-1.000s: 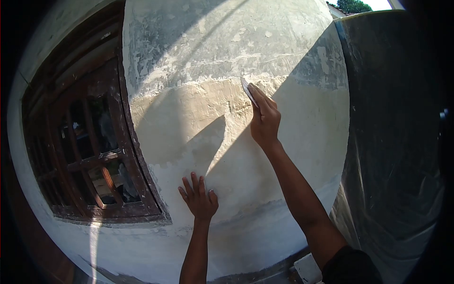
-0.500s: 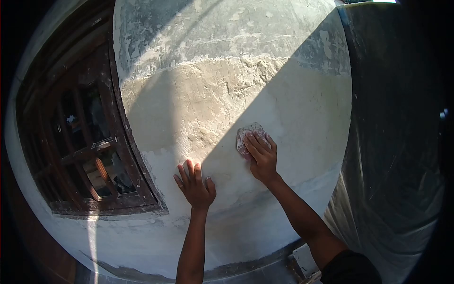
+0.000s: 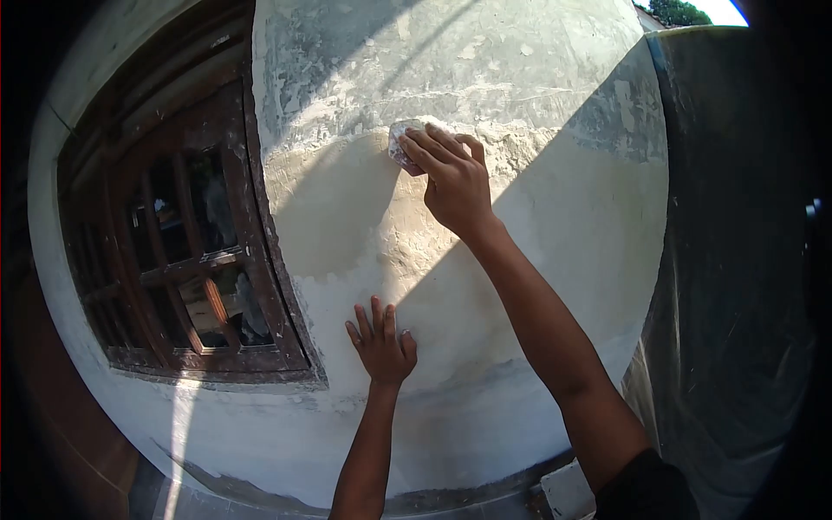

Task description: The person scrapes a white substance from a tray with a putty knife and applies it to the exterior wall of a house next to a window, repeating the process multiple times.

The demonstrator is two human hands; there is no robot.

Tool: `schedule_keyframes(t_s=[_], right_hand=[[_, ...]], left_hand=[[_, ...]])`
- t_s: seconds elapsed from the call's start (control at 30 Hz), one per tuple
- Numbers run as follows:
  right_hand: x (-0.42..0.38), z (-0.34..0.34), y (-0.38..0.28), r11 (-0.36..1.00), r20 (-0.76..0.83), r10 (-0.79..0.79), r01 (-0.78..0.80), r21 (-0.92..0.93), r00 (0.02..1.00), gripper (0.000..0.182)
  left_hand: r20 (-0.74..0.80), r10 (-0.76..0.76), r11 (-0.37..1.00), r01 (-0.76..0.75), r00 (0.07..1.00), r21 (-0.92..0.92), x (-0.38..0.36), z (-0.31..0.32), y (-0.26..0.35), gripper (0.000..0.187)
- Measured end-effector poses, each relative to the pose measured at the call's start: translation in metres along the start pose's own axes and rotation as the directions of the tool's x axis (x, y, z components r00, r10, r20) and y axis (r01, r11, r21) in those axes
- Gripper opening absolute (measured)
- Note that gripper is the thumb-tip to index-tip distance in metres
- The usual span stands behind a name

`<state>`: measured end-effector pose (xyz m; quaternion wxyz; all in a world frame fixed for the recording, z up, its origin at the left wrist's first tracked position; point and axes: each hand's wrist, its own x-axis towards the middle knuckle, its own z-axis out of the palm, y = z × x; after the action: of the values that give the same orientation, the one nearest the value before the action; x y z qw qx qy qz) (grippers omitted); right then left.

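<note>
My right hand [image 3: 455, 180] presses a whitish-pink, dusty pad [image 3: 405, 149] to the wall, its fingers lying over the pad. The pad is at the upper border of the beige plastered band, beside a rough, cracked patch [image 3: 511, 147]. My left hand [image 3: 381, 345] lies on the wall [image 3: 537, 286] lower down, fingers spread and holding nothing. It is right of the window's lower corner. A diagonal shadow edge crosses the wall between the hands.
A dark wooden window [image 3: 204, 251] with glass panes is at the left. Dark sheeting [image 3: 737, 260] hangs at the right. A pale boxy object [image 3: 568, 491] stands near the floor by my right arm. Grey tiles [image 3: 195, 503] show below.
My right hand has moved up and left across the wall with the pad. My left hand still rests on the wall. The view has shifted slightly.
</note>
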<state>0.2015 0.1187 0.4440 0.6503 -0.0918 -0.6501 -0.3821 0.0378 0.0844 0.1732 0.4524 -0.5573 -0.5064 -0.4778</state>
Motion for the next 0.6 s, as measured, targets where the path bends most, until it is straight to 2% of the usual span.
schedule_keyframes(t_s=[0.03, 0.1, 0.23, 0.33, 0.43, 0.5, 0.53, 0.6], right_hand=[[-0.016, 0.008, 0.0, 0.999, 0.09, 0.004, 0.001, -0.048, 0.996, 0.047], [-0.058, 0.01, -0.008, 0.997, 0.101, 0.048, -0.042, -0.061, 0.994, 0.051], [-0.14, -0.033, -0.034, 0.988, 0.222, 0.157, -0.149, -0.049, 0.962, 0.055], [-0.202, -0.064, -0.051, 0.98, 0.293, 0.198, -0.187, -0.065, 0.935, 0.055], [-0.192, -0.084, -0.06, 0.974, 0.254, 0.221, -0.226, -0.011, 0.942, 0.054], [-0.135, -0.079, -0.055, 0.98, 0.159, 0.197, -0.199, 0.0, 0.967, 0.054], [-0.107, -0.068, -0.048, 0.98, 0.099, 0.179, -0.186, 0.073, 0.979, 0.056], [-0.058, -0.041, -0.031, 0.994, 0.046, 0.083, -0.086, 0.071, 0.996, 0.057]], left_hand=[[0.001, -0.001, 1.0, 0.001, 1.0, 0.004, 0.001, -0.001, 0.001, 0.062], [0.004, -0.018, 1.0, 0.018, 1.0, 0.024, 0.001, -0.003, 0.002, 0.056], [0.043, -0.005, 1.0, 0.004, 0.999, 0.016, -0.003, -0.003, 0.001, 0.061], [0.002, 0.009, 1.0, -0.009, 1.0, 0.003, -0.004, -0.001, 0.002, 0.061], [-0.002, -0.004, 1.0, 0.004, 1.0, 0.026, 0.002, 0.004, 0.003, 0.06], [0.018, 0.002, 0.999, -0.002, 1.0, 0.046, -0.001, 0.0, 0.002, 0.059], [0.031, 0.001, 0.999, -0.002, 1.0, 0.048, -0.004, -0.002, 0.002, 0.059], [0.023, 0.015, 0.999, -0.016, 1.0, 0.037, -0.001, -0.003, 0.002, 0.058]])
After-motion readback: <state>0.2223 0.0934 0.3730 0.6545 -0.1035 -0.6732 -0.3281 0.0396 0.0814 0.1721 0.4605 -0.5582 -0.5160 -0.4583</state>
